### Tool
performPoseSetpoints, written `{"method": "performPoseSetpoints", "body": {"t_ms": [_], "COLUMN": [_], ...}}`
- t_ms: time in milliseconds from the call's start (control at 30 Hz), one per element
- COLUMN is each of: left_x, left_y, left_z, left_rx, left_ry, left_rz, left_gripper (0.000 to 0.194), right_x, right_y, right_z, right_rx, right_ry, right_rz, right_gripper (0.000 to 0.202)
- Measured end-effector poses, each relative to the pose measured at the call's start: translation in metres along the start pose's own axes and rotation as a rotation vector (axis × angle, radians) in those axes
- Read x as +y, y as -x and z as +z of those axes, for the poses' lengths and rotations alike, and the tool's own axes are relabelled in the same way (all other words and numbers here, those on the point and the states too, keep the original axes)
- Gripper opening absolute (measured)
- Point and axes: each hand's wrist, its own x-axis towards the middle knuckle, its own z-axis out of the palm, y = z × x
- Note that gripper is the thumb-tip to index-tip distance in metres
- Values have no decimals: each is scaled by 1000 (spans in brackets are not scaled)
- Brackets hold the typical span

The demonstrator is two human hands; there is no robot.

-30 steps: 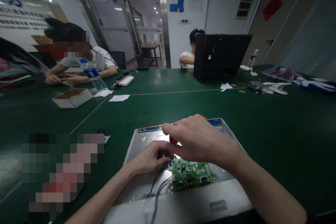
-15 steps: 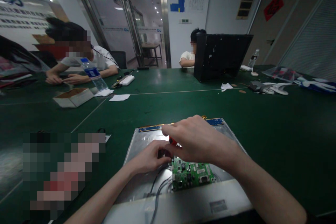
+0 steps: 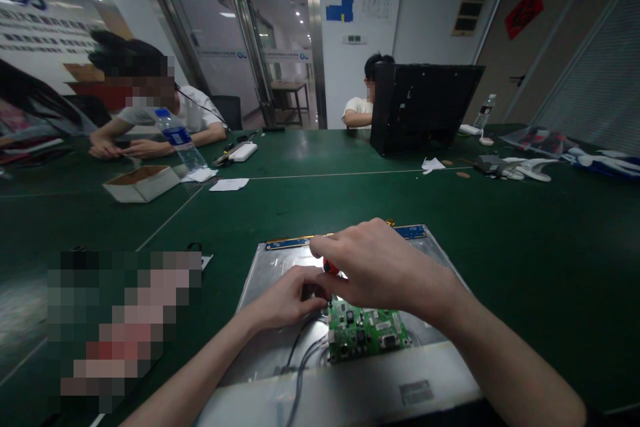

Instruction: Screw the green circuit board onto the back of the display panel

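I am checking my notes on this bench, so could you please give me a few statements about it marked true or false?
1. The right hand grips a red-handled tool. True.
2. The circuit board is blue. False: it is green.
3. Both hands work over a metal panel. True.
4. The left hand rests on the cardboard box. False: the box lies far off; the hand is beside the board.
5. The table is green. True.
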Motion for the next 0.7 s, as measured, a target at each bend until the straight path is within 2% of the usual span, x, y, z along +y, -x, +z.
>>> {"method": "performPoseSetpoints", "body": {"t_ms": [300, 500, 700], "left_x": [-4, -5, -1], "left_y": [0, -1, 0], "left_z": [0, -1, 1], "left_rx": [11, -16, 13], "left_ry": [-24, -30, 21], "left_rz": [-20, -26, 15], "left_gripper": [12, 12, 17], "right_x": [0, -1, -2], "right_y": [-1, 2, -2], "right_z": [4, 1, 4], "right_rx": [7, -4, 8], "right_ry": [5, -47, -22], "right_rz": [8, -69, -18], "right_gripper": [15, 12, 11]}}
